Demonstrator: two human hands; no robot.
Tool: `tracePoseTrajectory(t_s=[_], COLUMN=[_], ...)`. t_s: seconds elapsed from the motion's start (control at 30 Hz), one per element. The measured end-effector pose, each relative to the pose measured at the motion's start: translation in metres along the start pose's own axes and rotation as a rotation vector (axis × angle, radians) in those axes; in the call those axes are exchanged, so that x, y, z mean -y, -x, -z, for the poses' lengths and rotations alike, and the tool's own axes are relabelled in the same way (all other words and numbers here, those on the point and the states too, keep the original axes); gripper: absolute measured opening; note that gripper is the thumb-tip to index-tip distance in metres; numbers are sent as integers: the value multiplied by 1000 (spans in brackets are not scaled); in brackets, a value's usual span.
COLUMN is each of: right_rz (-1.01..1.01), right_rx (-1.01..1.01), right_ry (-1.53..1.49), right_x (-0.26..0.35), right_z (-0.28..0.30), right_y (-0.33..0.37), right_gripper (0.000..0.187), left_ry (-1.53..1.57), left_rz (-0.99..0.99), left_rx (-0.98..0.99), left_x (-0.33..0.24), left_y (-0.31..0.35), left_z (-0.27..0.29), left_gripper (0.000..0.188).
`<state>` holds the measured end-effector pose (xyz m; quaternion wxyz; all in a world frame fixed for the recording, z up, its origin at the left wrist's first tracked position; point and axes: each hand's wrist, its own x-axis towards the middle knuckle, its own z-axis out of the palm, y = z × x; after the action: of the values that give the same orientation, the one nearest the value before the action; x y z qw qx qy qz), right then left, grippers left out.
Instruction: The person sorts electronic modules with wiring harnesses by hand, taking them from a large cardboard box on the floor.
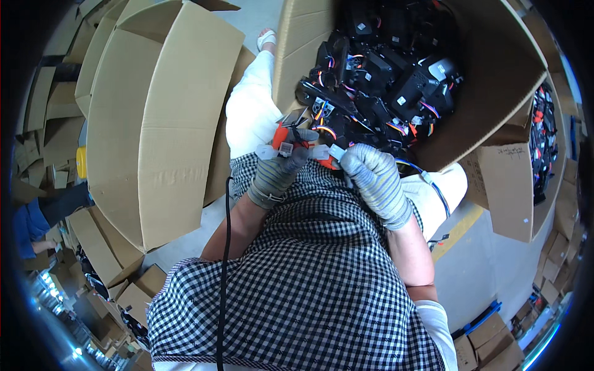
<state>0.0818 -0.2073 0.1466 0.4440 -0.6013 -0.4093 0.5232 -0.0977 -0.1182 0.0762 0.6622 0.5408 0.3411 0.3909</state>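
Both my hands wear grey striped knit gloves and meet above my lap, in front of the open box. My left hand is closed around a small bundle with translucent white plastic connectors and an orange-red part. In a pinch, my right hand holds a white plug connector, close beside another white connector at my left fingers. Whether these two touch, I cannot tell. A cable with blue, white and yellow wires hangs over my right thigh, past the right hand.
A big cardboard box ahead holds many black plastic parts with coloured wires. Large cardboard flaps rise on the left. Another carton stands at right. A black cord runs down my checked apron. Someone's blue sleeve shows far left.
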Motion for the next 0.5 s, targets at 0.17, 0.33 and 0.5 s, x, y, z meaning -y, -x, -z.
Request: tracePoseTrajectory(t_s=[0.17, 0.33, 0.5], right_rz=[-191, -335, -187], right_rx=[304, 452, 460], right_ry=[-109, -324, -325], right_x=[-15, -56, -81], right_z=[14, 13, -5], right_y=[3, 13, 12], right_gripper=[23, 22, 16], left_ry=[-605, -644, -618], left_rz=[-93, -91, 49], left_rx=[131, 471, 607], left_x=[3, 6, 29], left_y=[11, 32, 57], left_z=[7, 19, 32], left_gripper=[22, 23, 12])
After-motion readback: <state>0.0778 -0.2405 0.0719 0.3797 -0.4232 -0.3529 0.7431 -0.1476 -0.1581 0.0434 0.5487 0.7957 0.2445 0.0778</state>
